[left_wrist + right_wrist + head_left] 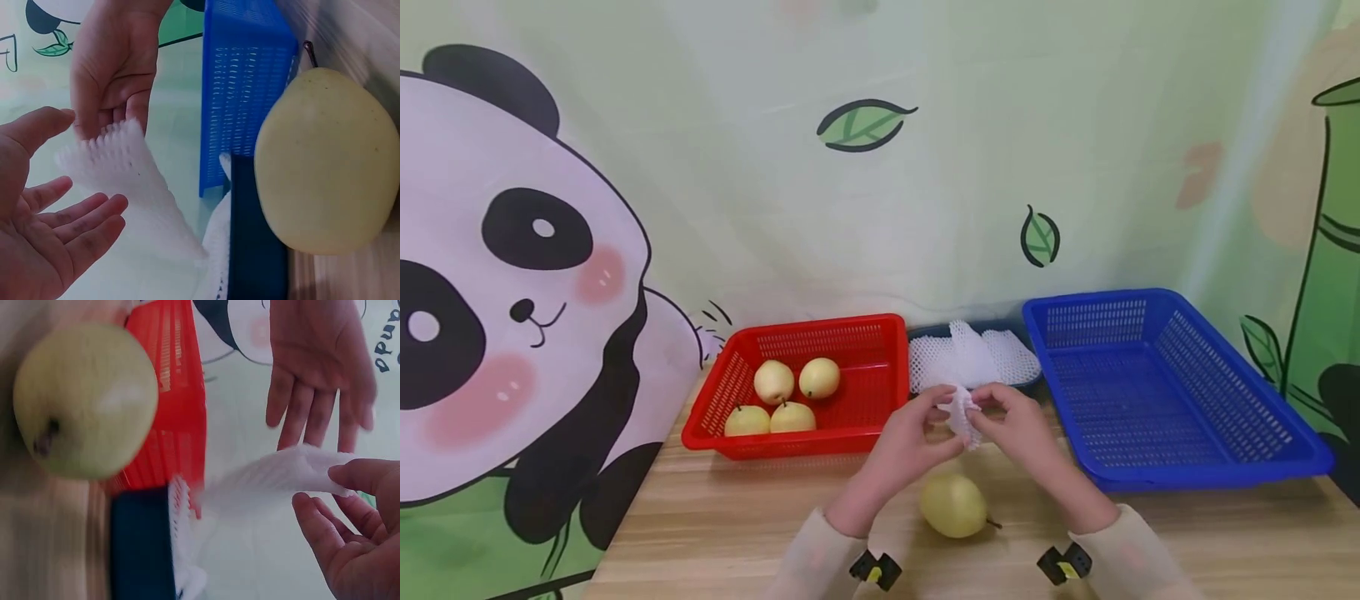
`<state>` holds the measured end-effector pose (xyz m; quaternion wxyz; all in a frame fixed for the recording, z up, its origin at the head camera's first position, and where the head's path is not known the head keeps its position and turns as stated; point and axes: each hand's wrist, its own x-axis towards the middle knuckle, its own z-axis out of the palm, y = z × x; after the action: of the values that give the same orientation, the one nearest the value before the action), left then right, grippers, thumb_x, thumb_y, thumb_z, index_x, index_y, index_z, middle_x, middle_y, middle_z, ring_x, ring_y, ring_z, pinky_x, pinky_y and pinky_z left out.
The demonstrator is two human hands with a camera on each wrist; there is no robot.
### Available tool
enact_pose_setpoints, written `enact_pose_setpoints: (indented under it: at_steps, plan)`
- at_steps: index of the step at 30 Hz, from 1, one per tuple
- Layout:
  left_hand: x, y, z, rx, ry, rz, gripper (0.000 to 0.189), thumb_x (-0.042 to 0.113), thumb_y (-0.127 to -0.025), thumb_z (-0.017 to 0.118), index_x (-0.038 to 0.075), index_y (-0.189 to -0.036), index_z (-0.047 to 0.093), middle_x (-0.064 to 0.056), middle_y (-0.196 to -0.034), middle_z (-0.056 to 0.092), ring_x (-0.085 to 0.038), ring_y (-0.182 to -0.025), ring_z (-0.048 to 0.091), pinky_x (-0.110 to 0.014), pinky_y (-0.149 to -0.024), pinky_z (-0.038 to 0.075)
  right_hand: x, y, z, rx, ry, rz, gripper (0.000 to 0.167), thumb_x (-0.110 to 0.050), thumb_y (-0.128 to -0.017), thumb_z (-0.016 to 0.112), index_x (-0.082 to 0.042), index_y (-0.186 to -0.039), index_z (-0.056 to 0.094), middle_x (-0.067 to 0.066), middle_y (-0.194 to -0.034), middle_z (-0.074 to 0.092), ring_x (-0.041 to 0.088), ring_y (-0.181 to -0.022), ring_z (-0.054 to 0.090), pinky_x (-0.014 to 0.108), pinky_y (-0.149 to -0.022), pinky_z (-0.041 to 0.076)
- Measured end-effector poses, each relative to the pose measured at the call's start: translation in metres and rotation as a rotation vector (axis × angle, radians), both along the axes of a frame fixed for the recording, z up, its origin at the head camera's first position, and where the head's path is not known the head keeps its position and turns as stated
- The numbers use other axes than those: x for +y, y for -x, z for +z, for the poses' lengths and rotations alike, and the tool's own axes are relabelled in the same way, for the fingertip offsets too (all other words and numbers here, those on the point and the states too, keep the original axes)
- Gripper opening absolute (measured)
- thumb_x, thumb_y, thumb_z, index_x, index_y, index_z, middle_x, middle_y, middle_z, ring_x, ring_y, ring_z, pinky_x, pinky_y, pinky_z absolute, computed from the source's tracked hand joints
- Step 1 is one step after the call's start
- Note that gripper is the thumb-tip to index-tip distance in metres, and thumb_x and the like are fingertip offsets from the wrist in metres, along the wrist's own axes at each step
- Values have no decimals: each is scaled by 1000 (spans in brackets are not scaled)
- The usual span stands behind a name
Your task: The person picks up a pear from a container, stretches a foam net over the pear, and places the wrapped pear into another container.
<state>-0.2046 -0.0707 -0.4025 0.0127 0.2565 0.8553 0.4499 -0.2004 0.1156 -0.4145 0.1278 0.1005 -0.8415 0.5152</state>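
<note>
A white foam fruit net [962, 418] hangs between both hands above the table. My right hand [1021, 427] pinches its rim between thumb and fingers, as the right wrist view shows at the net's [275, 475] near end. My left hand [912, 440] is beside the net with its fingers extended; in the left wrist view the left hand [62, 231] has thumb and fingers spread apart. Whether the left fingertips touch the net is hard to tell. Below the hands a yellow-green pear [953, 506] lies on its side on the table, stem to the right.
At the left a red basket [872, 379] contains several pears [773, 382]. Behind the hands a dark blue tray [259, 225] is heaped with white foam nets [992, 354]. A blue basket [1150, 392] stands at the right on the wooden table [715, 517], near the printed backdrop.
</note>
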Motion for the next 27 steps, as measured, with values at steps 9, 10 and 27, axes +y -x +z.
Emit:
enact_pose_setpoints:
  at_steps: [9,10,27]
  plan:
    - [0,8,-17,11,-65,40,50,3,-91,69,2,-139,55,-19,-131,67,-33,-110,71,-44,-96,60,-4,0,-12,-44,109,76,10,5,-92,67,8,-102,68,25,-111,73,19,-102,70,27,-90,59]
    - [-1,10,-20,15,-67,57,48,1,-91,69,1,-137,56,-19,-127,68,-33,-108,71,-44,-95,60,-3,-1,-13,-37,132,79,10,6,-92,66,9,-102,67,27,-113,72,15,-102,70,24,-90,58]
    - [-6,17,-40,-150,-354,239,23,-6,-85,56,-5,-97,75,-26,-99,72,-9,-76,54,-16,-64,46,9,7,-35,-175,339,385,20,13,-92,48,24,-108,51,-18,-93,62,-6,-86,61,14,-78,52]
